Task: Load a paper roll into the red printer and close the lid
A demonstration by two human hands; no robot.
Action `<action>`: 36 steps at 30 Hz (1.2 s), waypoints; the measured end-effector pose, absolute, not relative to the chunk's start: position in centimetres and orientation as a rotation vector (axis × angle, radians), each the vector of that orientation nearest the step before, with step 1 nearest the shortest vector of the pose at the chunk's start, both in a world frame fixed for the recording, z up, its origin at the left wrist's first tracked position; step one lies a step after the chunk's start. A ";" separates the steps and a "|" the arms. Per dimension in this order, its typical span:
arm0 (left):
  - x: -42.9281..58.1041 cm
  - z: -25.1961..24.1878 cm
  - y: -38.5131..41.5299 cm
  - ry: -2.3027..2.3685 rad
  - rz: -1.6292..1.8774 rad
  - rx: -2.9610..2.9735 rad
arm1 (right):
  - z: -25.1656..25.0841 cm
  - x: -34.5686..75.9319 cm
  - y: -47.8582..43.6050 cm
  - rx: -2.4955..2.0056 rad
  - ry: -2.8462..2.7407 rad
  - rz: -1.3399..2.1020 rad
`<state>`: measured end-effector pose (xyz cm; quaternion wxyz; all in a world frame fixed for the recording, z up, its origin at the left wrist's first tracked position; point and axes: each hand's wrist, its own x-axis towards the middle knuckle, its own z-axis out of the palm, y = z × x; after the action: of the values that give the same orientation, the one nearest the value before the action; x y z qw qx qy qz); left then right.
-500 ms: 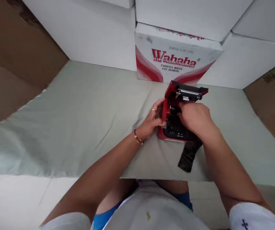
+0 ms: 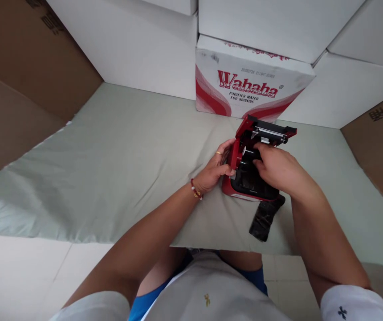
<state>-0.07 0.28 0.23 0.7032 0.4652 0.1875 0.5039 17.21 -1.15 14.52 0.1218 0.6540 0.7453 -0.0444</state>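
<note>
A small red and black printer [image 2: 245, 178] with its lid [image 2: 268, 131] flipped up stands on a pale green cloth [image 2: 111, 169]. My left hand [image 2: 214, 171] grips the printer's left side with the fingers curled round it. My right hand [image 2: 276, 169] reaches into the open compartment from the right, fingertips pressed on a white and black roll [image 2: 250, 154] inside. A black strip [image 2: 264, 218] hangs out of the printer's front edge onto the cloth.
A white carton printed "Wahaha" [image 2: 251, 84] stands right behind the printer, with plain white boxes [image 2: 134, 44] stacked around it. Brown cardboard boxes [image 2: 21, 76] flank the cloth on the left, and another [image 2: 378, 147] on the right. White floor tiles [image 2: 27, 276] lie in front.
My right hand has shifted slightly forward in the compartment, showing more of the roll. The view has tilted a little; the printer stays in place.
</note>
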 end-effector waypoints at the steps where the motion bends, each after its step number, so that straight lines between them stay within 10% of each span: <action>1: -0.1 0.2 0.3 0.418 1.121 1.037 | 14.8 17.2 -1.5 1.939 2.194 -0.159; 10: -0.1 0.0 0.4 0.404 1.121 1.060 | 18.0 27.6 -10.4 2.392 2.462 -1.159; 20: -0.2 0.3 0.3 0.397 1.118 1.012 | 9.5 35.6 -13.2 2.509 2.020 -1.114; 25: -0.2 0.4 0.1 0.410 1.128 1.007 | 10.3 33.5 -13.0 2.511 2.285 -0.643; 36: -0.3 0.4 0.1 0.434 1.110 0.993 | 10.5 28.1 -12.0 2.049 2.456 -0.815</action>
<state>-0.30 0.07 0.44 0.7140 0.4482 0.1960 0.5009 28.13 -11.97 10.54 -0.0793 0.6188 0.7417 -0.2463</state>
